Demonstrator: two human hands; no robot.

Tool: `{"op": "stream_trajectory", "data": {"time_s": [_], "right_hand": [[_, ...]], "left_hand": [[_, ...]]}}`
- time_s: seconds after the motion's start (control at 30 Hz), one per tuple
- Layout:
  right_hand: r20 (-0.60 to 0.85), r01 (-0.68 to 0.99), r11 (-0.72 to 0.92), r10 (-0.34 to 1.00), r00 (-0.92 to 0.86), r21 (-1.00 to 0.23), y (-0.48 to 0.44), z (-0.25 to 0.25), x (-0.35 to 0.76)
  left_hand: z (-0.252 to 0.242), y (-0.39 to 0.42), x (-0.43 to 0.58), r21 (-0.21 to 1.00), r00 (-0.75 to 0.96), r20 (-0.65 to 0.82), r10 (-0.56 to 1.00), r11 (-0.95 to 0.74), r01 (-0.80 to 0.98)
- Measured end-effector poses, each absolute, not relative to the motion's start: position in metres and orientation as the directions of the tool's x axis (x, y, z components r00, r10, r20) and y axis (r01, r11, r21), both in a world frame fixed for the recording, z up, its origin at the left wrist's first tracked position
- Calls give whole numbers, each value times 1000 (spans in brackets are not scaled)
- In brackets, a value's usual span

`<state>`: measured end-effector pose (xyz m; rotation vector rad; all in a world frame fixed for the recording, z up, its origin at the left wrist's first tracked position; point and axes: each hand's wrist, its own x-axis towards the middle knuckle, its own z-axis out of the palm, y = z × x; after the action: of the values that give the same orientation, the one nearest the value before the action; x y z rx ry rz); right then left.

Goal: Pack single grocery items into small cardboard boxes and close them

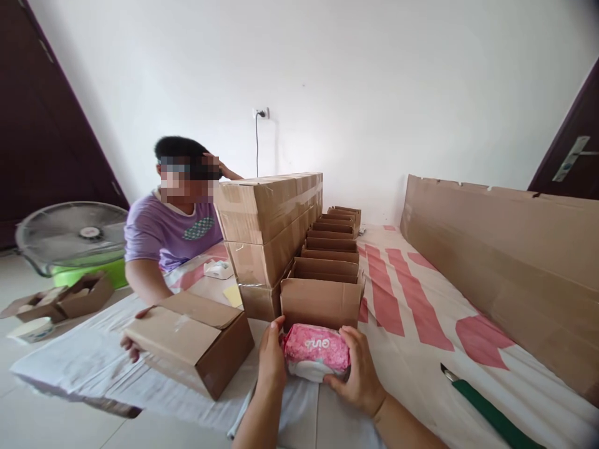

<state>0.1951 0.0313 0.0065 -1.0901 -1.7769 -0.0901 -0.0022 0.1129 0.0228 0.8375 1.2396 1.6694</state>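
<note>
Between my two hands is a pink and white soft plastic pack (318, 350) with white lettering on its top. My left hand (271, 352) presses its left end, fingers closed against the side. The right end is gripped by my right hand (359, 368), thumb at the front edge and fingers on top. Just beyond the pack stands an open cardboard box (322, 302), the nearest in a row of open boxes running towards the wall. What lies inside them is hidden from here.
Taped cartons (269, 218) are stacked left of the row. A co-worker (173, 224) in a purple shirt holds a closed carton (182, 333) at left. A green-handled cutter (486, 408) lies at right, before a tall cardboard panel (496, 243). A fan (77, 234) stands far left.
</note>
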Motion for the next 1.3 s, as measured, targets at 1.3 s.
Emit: {"op": "stream_trajectory", "data": {"time_s": [1.3], "right_hand": [[549,534,711,698,-460,-457,54,75,38]], "left_hand": [[96,0,-62,410,-417,891,181,-714,567]]}}
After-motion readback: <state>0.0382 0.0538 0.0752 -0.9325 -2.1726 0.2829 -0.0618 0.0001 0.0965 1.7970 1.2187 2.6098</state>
